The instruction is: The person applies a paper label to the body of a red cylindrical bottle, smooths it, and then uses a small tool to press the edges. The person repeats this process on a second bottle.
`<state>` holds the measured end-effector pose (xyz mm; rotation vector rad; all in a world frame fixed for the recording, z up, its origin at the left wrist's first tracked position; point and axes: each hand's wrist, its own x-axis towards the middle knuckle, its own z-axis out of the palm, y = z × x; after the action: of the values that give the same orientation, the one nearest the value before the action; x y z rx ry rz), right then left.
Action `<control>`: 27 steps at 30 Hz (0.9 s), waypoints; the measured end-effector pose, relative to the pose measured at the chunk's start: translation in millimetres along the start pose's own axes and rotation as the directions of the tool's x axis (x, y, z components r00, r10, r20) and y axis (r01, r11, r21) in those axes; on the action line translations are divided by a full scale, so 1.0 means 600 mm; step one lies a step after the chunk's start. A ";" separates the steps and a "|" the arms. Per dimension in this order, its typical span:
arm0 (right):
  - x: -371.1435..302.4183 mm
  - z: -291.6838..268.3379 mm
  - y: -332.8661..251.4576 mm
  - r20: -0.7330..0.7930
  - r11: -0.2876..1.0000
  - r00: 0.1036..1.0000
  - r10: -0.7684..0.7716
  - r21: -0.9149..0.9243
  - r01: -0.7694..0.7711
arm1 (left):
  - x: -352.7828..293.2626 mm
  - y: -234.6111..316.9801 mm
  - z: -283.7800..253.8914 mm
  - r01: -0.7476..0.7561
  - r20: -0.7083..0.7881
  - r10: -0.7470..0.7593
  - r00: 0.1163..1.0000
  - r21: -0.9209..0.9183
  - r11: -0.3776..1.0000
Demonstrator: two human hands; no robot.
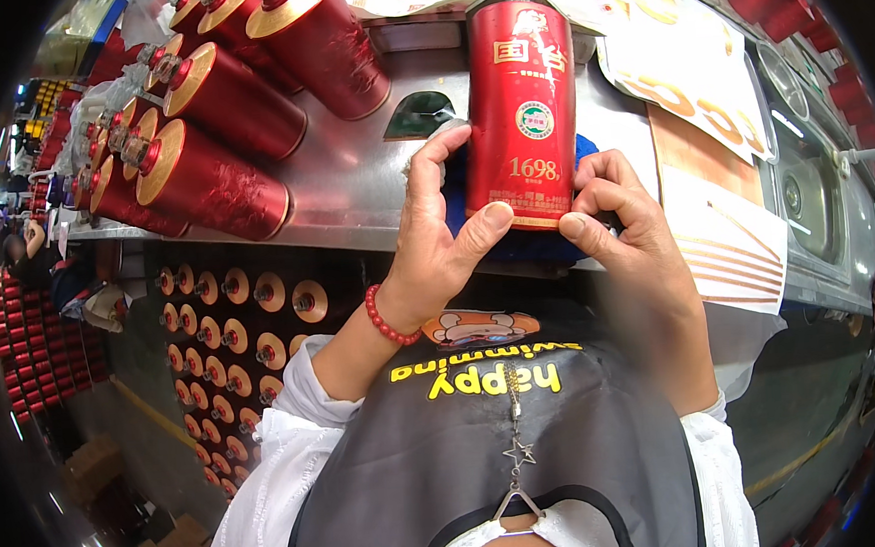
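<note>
A red bottle (521, 118) with gold and white print lies on its side in front of me, its base toward my body. My left hand (444, 208) holds the bottle's left side near the base, the thumb pressed on the lower edge. At the lower right corner, my right hand (626, 210) grips with thumb and bent fingers; whether anything small is between them is hidden. Beneath the bottle shows a blue cloth (586, 147). Something pale grey (448, 127) sits by my left index fingertip.
Several red bottles with gold shoulders (221, 176) stand on the metal table (352, 183) at left. More bottles (268, 292) fill the space below its edge. On the right are printed sheets (686, 78), a board (700, 147) and a metal sink (804, 201).
</note>
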<state>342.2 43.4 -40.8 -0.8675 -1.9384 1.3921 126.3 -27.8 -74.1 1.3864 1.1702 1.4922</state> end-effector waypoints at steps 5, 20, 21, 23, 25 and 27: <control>0.002 -0.003 -0.007 0.019 0.999 0.999 0.033 -0.030 -0.032 | -0.005 -0.019 -0.024 -0.012 0.081 0.014 0.997 -0.017 1.000; 0.003 -0.005 -0.010 0.062 0.996 0.994 0.086 -0.031 -0.085 | -0.010 -0.036 -0.031 -0.067 0.027 0.065 0.998 0.096 0.993; 0.003 -0.006 -0.008 0.065 0.996 0.995 0.081 -0.037 -0.079 | -0.009 -0.036 -0.028 -0.086 0.023 0.083 0.996 0.142 0.986; 0.003 -0.006 -0.005 0.064 0.997 0.995 0.072 -0.046 -0.069 | -0.009 -0.037 -0.025 -0.120 0.025 0.117 0.993 0.233 0.965; 0.002 -0.006 -0.007 0.060 0.995 0.994 0.094 -0.036 -0.092 | -0.011 -0.041 -0.027 -0.122 0.032 0.118 0.993 0.203 0.972; 0.002 -0.006 -0.007 0.059 0.994 0.993 0.104 -0.031 -0.102 | -0.011 -0.038 -0.030 -0.117 0.042 0.111 0.993 0.175 0.978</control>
<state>343.2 45.5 -35.7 -0.9611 -1.9869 1.4695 108.2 -29.5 -97.6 1.6157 1.2466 1.4666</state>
